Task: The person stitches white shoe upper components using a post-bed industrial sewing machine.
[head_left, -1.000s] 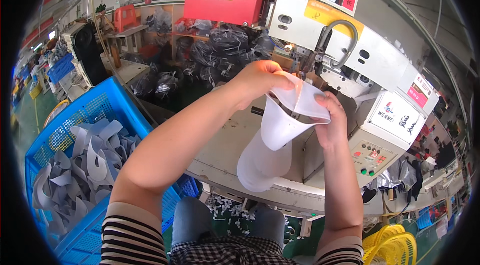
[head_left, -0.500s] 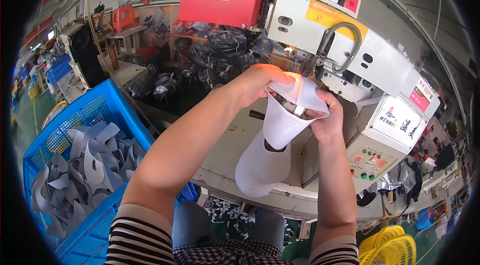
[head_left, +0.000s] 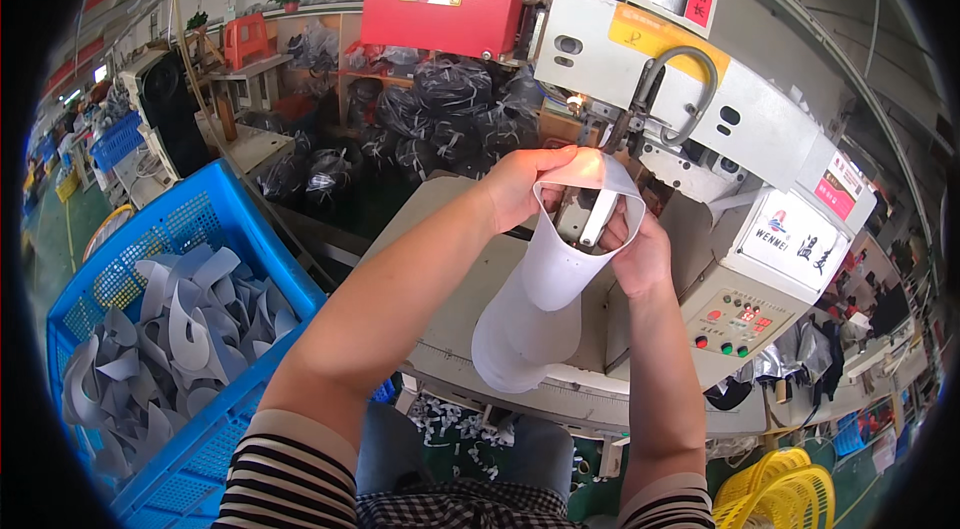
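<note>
The left hand grips the upper left edge of a white loop, thumb on top. The right hand holds the loop's right edge, some fingers reaching inside the opening. The loop sits just below the head of a machine, around a pale bar that shows through the opening. Below it, a second white piece hangs down over the table (whether the two are joined, I cannot tell). To the left, a blue basket holds a heap of pale curved strips.
</note>
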Motion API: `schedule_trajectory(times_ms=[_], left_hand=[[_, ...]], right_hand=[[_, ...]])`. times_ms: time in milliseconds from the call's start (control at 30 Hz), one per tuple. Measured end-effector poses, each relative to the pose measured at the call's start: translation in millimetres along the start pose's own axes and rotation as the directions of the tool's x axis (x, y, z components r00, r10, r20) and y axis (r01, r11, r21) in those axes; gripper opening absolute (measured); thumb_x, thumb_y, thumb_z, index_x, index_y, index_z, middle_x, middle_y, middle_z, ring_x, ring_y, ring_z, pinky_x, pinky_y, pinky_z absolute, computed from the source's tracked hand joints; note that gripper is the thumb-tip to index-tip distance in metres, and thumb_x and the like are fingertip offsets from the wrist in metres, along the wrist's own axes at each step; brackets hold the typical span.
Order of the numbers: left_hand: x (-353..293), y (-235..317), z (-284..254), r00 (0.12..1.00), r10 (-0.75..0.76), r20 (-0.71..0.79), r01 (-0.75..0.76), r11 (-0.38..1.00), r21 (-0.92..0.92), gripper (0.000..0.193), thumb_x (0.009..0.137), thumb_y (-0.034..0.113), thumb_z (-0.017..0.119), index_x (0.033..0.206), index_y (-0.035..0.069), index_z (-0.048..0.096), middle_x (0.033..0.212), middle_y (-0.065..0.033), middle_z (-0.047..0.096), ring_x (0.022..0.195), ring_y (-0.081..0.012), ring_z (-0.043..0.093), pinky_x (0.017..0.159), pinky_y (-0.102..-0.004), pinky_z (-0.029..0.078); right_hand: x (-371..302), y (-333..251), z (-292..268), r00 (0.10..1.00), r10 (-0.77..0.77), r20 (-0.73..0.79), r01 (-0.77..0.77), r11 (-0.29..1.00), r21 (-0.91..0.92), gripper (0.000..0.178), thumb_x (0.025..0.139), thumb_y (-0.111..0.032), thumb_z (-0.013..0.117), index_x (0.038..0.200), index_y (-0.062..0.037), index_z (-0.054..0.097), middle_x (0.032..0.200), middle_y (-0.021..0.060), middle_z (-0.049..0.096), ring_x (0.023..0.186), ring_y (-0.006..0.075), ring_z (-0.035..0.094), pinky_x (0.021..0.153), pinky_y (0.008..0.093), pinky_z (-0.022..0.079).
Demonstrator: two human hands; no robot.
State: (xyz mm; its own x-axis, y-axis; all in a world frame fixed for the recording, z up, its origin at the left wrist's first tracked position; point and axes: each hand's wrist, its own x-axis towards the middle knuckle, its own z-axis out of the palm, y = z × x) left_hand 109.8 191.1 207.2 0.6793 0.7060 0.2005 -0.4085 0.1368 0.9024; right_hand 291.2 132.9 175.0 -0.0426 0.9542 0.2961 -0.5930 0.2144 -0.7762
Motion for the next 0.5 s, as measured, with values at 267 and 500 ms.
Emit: schedule_trajectory(times_ms=[267,500], left_hand=[[-2,3,9,1.000,-0.008,0.009,0.008,0.999,-0.052,0.030,0.089,0.030,0.040,0.104,0.009,0.057,0.090,-0.0017,0.062,0.076,-0.0099,0.056,0.073,-0.0267,0.038],[26,-16,-50,0.929,0.002,0.371,0.060,0.986,-0.154,0.035,0.090,0.035,0.040,0.106,0.008,0.056,0.094,-0.0017,0.060,0.078,-0.0107,0.052,0.065,-0.0258,0.036]], right_hand=[[1,1,-3,0.998,-0.065,-0.006,0.065,0.995,-0.078,0.015,0.086,-0.015,0.048,0.077,-0.0045,0.054,0.057,-0.0038,0.041,0.048,0.0069,0.034,0.046,0.0205,0.025],[1,3,1,0.999,-0.049,0.008,0.050,0.996,-0.072,0.016,0.087,-0.013,0.045,0.077,-0.0034,0.053,0.053,-0.0032,0.037,0.047,0.0079,0.032,0.045,0.0213,0.024]])
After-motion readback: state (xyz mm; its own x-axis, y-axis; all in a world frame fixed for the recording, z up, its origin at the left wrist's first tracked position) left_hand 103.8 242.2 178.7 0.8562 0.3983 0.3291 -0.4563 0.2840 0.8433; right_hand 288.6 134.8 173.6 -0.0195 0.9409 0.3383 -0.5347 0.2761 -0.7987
